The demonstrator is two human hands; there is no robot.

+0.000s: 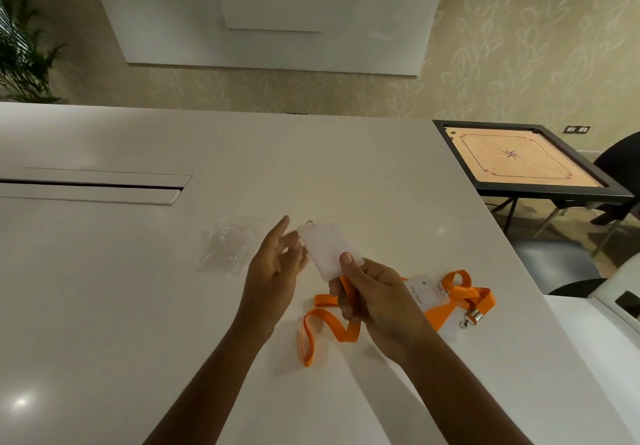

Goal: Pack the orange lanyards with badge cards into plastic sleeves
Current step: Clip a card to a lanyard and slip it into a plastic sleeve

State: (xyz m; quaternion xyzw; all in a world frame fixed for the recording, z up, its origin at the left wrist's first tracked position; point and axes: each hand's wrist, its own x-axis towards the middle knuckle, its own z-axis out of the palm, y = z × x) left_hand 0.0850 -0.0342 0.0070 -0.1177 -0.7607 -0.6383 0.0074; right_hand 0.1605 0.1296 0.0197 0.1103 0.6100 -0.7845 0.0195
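Note:
My right hand pinches a white badge card by its lower end, thumb on top, and holds it above the table; a small metal ring sits at the card's far end. An orange lanyard trails from that hand and loops down onto the table. My left hand hovers just left of the card with its fingers spread and holding nothing. A pile of clear plastic sleeves lies on the table left of my left hand. Another orange lanyard with a badge card lies to the right.
The white table has a long cable slot at the left. Beyond its right edge stands a carrom board on a black stand, with a dark chair behind it. A plant stands at the far left.

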